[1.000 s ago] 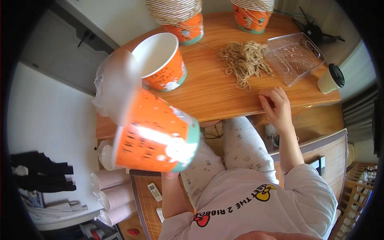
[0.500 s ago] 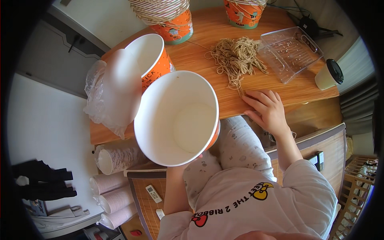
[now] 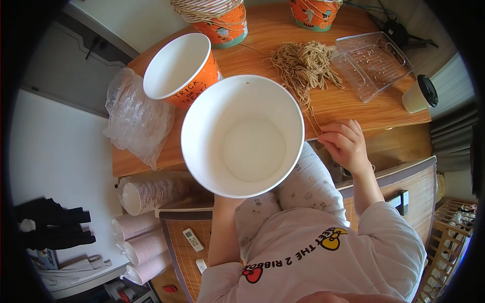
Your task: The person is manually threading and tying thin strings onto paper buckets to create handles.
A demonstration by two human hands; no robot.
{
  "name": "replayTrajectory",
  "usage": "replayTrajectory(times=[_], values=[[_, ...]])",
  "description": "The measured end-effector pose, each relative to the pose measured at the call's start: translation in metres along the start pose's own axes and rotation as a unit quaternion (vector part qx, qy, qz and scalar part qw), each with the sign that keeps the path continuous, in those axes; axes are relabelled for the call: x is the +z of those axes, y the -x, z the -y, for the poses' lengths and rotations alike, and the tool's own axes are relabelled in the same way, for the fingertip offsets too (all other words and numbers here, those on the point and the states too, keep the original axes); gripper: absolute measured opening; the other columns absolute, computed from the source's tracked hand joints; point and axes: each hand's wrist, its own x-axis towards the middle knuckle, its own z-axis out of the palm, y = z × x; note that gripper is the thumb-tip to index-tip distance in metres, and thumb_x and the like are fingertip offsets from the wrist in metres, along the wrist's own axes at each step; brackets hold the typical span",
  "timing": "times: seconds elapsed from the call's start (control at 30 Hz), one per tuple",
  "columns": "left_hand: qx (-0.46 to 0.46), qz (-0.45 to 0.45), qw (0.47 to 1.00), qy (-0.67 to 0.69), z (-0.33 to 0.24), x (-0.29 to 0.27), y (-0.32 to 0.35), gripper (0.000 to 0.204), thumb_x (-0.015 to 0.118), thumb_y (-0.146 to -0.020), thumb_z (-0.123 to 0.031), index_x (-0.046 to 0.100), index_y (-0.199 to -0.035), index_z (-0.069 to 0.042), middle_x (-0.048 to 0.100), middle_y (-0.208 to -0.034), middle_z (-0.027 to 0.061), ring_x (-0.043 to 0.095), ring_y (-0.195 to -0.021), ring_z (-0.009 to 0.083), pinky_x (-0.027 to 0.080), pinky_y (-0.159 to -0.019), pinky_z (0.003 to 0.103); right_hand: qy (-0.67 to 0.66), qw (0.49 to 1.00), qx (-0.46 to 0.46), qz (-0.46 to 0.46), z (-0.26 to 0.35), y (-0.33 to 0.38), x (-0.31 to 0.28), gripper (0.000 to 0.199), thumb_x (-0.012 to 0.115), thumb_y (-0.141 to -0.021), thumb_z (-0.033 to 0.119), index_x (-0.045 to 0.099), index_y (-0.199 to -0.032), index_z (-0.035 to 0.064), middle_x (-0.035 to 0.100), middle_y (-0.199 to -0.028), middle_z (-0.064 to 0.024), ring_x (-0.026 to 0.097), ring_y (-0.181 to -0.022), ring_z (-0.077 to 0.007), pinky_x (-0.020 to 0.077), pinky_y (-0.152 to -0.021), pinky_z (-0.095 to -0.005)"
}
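Note:
A large white-lined paper bucket (image 3: 207,166) hangs in front of me with its mouth turned up toward my view. My left hand (image 3: 230,200) holds it from beneath; the bucket hides the fingers and only the wrist area shows. At the table's front edge, my right hand (image 3: 346,144) is closed in a pinch on a strand of tan cord (image 3: 314,119). That strand runs up to a loose heap of cord (image 3: 308,65) on the table. Behind the held bucket stands an orange paper bucket (image 3: 202,78), its white inside visible.
Crumpled clear plastic bag (image 3: 136,118) lies at the table's left. Cord-wrapped orange buckets (image 3: 227,30) stand at the back. To the right are a clear tray (image 3: 371,65) with small bits and a lidded cup (image 3: 418,96). Sleeves of stacked cups (image 3: 146,247) lie lower left.
The held bucket has moved right and slightly up, its mouth facing me more squarely. A blurred pale shape by the plastic bag is gone. My right hand has shifted right, fingers drawn into a pinch.

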Motion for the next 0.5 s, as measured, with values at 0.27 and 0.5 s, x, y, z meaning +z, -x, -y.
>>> replayTrajectory(times=[0.27,0.5], values=[[0.058,-0.024,0.998,-0.028,-0.011,-0.006,-0.010,0.071,0.082,-0.077,-0.014,0.048,-0.139,-0.001,0.055,-0.136,0.0165,0.056,-0.121,0.0294,0.045,-0.101,0.041,-0.190,0.980,0.052,-0.025,0.030,-0.006,-0.045,0.013,0.079,-0.075,0.006,0.067,-0.080,0.0094,0.071,-0.084,-0.0011,0.063,-0.082,-0.0219,0.0473,-0.071,-0.0344],[0.055,-0.134,0.988,0.045,-0.032,-0.001,-0.014,0.083,0.065,-0.090,-0.015,0.012,-0.152,0.001,0.025,-0.154,0.0215,0.032,-0.140,0.0323,0.022,-0.115,0.046,-0.673,0.538,-0.198,0.468,0.043,-0.021,-0.049,0.014,0.062,-0.098,0.017,0.067,-0.100,0.0040,0.069,-0.091,-0.0078,0.065,-0.079,-0.0284,0.0492,-0.065,-0.0377]])
